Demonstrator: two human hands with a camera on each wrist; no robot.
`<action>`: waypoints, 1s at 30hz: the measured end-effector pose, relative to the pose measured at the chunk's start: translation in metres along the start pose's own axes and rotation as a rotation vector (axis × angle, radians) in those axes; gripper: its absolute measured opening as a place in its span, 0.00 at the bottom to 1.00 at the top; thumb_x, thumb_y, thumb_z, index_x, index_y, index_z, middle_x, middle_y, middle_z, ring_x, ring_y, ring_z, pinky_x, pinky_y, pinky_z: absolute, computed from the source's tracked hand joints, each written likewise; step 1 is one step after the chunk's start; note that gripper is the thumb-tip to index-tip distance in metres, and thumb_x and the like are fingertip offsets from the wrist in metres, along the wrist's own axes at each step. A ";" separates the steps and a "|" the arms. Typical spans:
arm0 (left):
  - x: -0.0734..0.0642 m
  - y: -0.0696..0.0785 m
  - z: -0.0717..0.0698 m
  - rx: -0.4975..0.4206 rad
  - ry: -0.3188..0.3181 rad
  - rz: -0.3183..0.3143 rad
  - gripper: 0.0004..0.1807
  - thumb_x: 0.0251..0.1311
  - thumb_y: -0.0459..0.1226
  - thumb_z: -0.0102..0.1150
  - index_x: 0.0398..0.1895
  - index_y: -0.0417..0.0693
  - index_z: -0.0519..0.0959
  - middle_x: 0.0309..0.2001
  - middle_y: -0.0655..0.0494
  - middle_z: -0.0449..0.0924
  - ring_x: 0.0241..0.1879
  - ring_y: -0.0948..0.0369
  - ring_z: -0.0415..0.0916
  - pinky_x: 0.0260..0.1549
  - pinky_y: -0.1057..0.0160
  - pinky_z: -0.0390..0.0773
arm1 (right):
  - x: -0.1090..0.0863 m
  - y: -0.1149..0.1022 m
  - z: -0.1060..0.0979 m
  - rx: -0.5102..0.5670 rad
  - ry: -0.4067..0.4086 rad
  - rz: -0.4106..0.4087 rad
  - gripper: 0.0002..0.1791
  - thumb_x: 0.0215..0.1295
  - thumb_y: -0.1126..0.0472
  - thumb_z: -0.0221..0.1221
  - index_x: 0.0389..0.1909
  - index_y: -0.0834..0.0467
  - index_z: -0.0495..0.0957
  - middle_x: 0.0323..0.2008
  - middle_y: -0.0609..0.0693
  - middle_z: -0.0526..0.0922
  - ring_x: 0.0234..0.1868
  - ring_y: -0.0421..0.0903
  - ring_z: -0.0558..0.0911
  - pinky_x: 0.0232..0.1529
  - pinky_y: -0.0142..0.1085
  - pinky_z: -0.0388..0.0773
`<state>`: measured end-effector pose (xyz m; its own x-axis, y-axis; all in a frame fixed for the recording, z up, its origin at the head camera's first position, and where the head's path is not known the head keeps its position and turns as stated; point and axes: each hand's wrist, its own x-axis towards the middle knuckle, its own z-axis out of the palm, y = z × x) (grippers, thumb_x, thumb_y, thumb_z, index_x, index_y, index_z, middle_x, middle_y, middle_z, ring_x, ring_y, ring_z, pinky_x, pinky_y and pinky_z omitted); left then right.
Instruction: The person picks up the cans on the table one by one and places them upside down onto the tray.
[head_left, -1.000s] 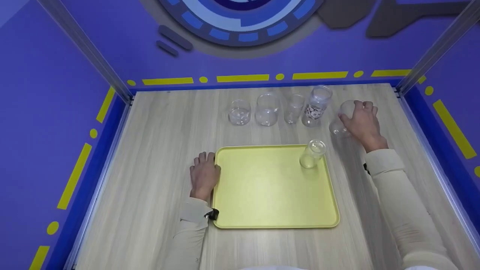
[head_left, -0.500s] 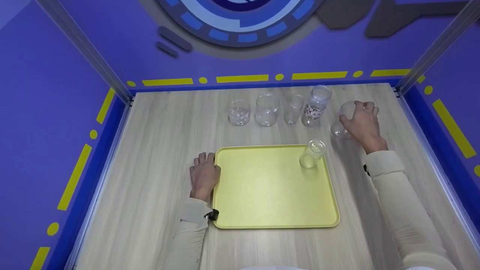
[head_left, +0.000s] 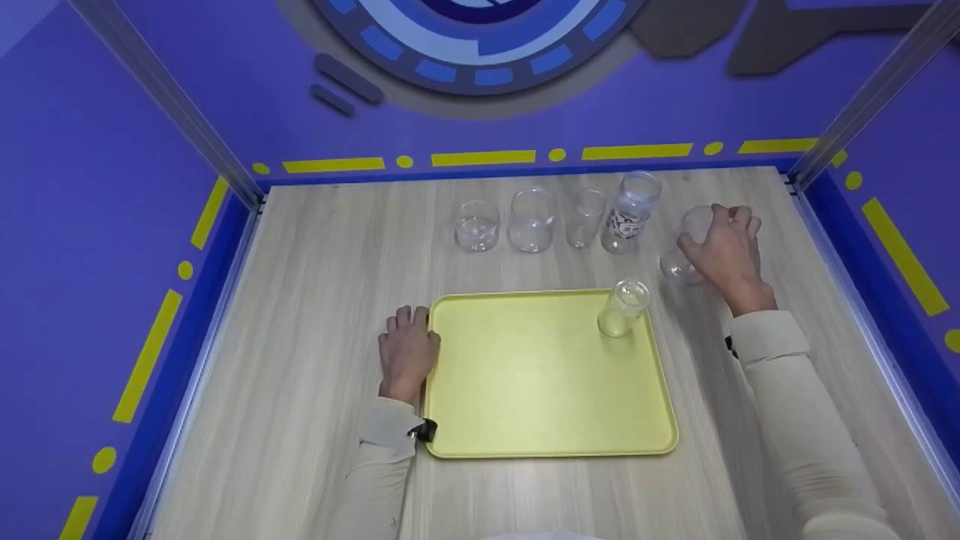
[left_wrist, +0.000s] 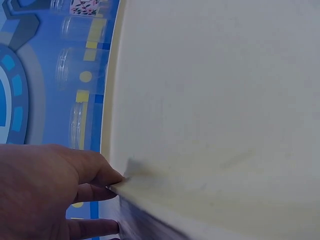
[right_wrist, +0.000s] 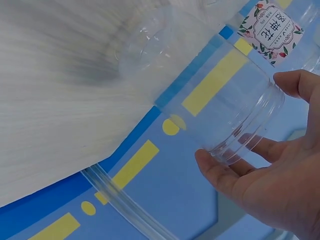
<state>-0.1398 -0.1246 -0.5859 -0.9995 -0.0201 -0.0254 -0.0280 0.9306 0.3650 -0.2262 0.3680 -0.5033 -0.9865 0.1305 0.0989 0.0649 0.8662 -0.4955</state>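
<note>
My right hand (head_left: 724, 255) grips a wide clear jar (right_wrist: 210, 95) by its threaded neck, thumb on one side and fingers on the other. In the head view the jar is at the back right, partly covered by the hand; whether its base touches the table I cannot tell. My left hand (head_left: 407, 352) is at the left edge of the yellow tray (head_left: 555, 397). The left wrist view shows thumb and fingers (left_wrist: 97, 192) pinching the tray's rim near a corner. A narrow clear jar (head_left: 624, 309) stands upright in the tray's far right corner.
Along the back stand a short clear jar (head_left: 477, 229), a wider jar (head_left: 532, 221), a slim one (head_left: 585, 219) and a tall jar with a printed label (head_left: 626, 221). Blue panels (head_left: 480, 127) wall the wooden table (head_left: 322, 262) at the back and sides.
The jar's top has shifted a little toward the near side along with my right hand, still in its grip. My left hand and the tray have stayed in place.
</note>
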 end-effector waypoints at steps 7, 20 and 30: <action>0.000 0.000 0.000 -0.002 -0.006 -0.005 0.23 0.74 0.38 0.56 0.69 0.43 0.75 0.65 0.39 0.71 0.61 0.41 0.69 0.53 0.39 0.74 | -0.010 -0.003 0.001 0.023 0.037 -0.008 0.44 0.71 0.52 0.59 0.73 0.81 0.58 0.69 0.81 0.55 0.67 0.75 0.55 0.60 0.67 0.64; 0.000 0.000 -0.001 -0.007 -0.004 0.001 0.22 0.75 0.38 0.55 0.68 0.42 0.76 0.65 0.39 0.71 0.60 0.41 0.69 0.52 0.39 0.75 | -0.027 -0.016 -0.002 0.073 0.082 -0.009 0.43 0.71 0.53 0.59 0.74 0.79 0.59 0.68 0.80 0.57 0.65 0.74 0.56 0.59 0.66 0.63; 0.001 0.001 0.000 0.005 -0.021 -0.013 0.23 0.75 0.39 0.55 0.70 0.43 0.75 0.66 0.40 0.70 0.62 0.41 0.69 0.53 0.40 0.75 | -0.041 -0.025 -0.007 0.079 0.096 -0.013 0.43 0.71 0.52 0.61 0.76 0.76 0.59 0.69 0.77 0.57 0.68 0.72 0.55 0.62 0.67 0.63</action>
<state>-0.1410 -0.1240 -0.5854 -0.9985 -0.0247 -0.0492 -0.0408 0.9321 0.3598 -0.1861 0.3442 -0.4892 -0.9680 0.1687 0.1858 0.0368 0.8278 -0.5599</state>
